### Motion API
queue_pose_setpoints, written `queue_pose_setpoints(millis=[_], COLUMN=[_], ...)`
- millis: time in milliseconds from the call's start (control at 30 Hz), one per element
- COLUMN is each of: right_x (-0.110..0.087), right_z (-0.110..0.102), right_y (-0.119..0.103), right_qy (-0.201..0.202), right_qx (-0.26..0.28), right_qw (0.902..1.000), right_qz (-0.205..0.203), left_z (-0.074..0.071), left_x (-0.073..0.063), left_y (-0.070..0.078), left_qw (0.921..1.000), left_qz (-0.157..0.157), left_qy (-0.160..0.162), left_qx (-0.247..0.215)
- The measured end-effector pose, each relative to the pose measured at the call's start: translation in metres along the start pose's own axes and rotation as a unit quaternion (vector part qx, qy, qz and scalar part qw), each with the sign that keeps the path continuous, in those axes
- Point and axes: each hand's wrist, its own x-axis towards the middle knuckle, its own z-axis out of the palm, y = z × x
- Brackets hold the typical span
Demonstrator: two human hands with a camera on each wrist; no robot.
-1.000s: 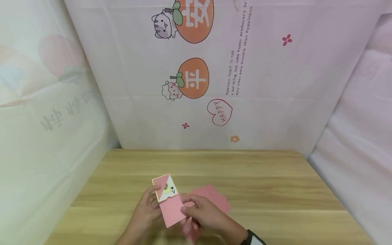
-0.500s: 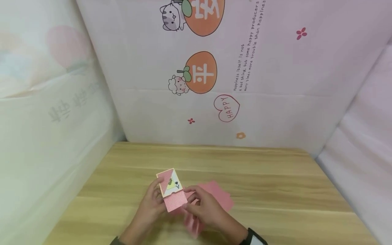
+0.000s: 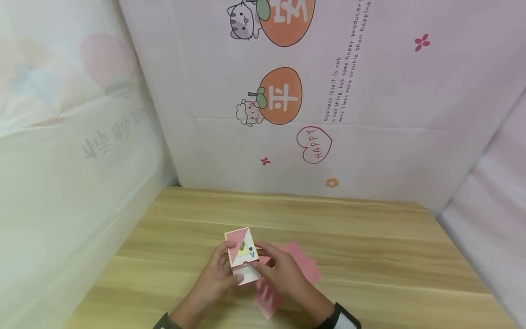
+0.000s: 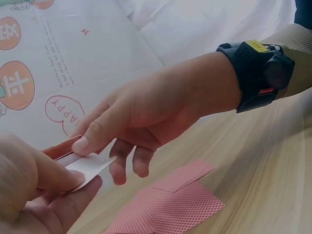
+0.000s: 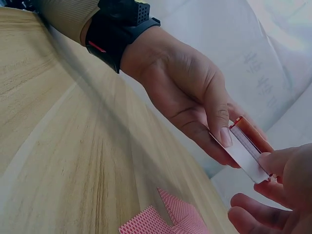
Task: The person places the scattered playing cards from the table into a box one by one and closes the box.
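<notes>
Card box, edges between hands (broad tabletop beyond)

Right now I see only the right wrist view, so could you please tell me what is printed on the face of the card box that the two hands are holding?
Observer: In the head view, the face of the card box shows a dark letter A.
Operator: Thank you; could you tell me how the loose cards lie relative to the right hand?
Observer: From the head camera, they show on both sides of it: some beyond it, some on the side nearer the person.
Operator: And what, please, is printed low on the far backdrop?
Observer: Among other prints, a red heart outline with the word HAPPY inside.
</notes>
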Motion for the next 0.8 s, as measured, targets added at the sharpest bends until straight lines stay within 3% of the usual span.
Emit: queue_pose_setpoints(millis=[267, 433, 667, 800], right_x=[0.000, 0.000, 0.000, -0.003], right_z=[-0.006, -0.030, -0.078, -0.096], right_y=[0.002, 0.011, 0.038, 0.055], right_qy=[-0.028, -0.033, 0.019, 0.027], right_qx=[-0.010, -0.052, -0.115, -0.144], right_qw=[0.9996, 0.9980, 0.9914, 0.9856], right_qz=[0.001, -0.009, 0.060, 0.084], left_z=[-0.001, -0.004, -0.015, -0.019], left_x=[-0.001, -0.002, -0.004, -0.007], left_y=[0.004, 0.006, 0.008, 0.008], left_qw=[0.9997, 0.9996, 0.9989, 0.9982], left_qz=[-0.022, -0.024, -0.024, -0.023], left_qy=[0.009, 0.017, 0.036, 0.055], left_qx=[-0.008, -0.001, 0.015, 0.010])
